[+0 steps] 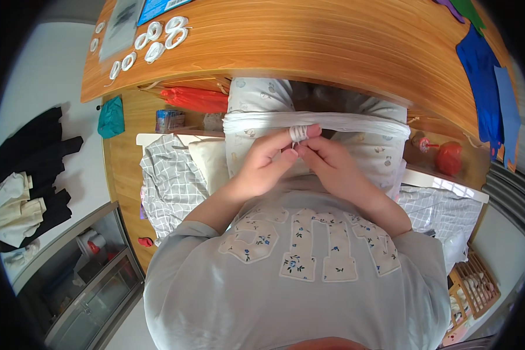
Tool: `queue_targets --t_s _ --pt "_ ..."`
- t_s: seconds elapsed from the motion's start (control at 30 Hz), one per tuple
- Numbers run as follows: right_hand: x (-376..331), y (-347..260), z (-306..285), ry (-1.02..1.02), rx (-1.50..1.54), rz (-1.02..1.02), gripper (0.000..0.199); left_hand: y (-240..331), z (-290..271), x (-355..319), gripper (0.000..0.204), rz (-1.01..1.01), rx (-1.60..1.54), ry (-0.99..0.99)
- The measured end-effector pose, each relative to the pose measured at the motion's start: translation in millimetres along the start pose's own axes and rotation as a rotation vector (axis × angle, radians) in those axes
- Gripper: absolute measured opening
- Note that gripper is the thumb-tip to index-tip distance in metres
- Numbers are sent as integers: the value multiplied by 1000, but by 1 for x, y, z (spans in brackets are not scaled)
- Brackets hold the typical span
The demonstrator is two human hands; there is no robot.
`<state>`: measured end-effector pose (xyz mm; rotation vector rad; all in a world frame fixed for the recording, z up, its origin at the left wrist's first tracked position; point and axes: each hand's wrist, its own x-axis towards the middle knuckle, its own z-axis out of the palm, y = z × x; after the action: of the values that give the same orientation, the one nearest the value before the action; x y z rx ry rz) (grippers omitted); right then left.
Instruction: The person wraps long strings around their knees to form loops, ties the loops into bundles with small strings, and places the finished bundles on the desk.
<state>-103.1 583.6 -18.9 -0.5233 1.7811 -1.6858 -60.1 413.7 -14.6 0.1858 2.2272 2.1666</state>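
Note:
White cord (298, 134) is wound in several turns around the outstretched fingers of my left hand (261, 165), in front of my belly. The thumb of that hand presses in close below the turns. My right hand (333, 166) meets it from the right, its thumb and finger pinched on the cord just under the winding. A thick skein of white cord (356, 121) is stretched across both my thighs, just beyond the hands. The inner sides of the fingers are partly hidden.
Beyond my knees stands a wooden table (309, 41). Several small white cord coils (154, 51) lie at its left, near a clear plastic bag (121, 26). Blue fabric (478, 81) hangs over its right edge. Checked grey cloth (172, 175) lies beside me.

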Motion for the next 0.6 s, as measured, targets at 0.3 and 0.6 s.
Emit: queue_targets --t_s 0.3,0.6 --pt "-2 -20 -14 40 -78 -13 10 -5 -26 1 31 116 350 -240" --pt "-8 -4 -3 318 -775 -412 11 0 -15 8 44 282 595 -137"
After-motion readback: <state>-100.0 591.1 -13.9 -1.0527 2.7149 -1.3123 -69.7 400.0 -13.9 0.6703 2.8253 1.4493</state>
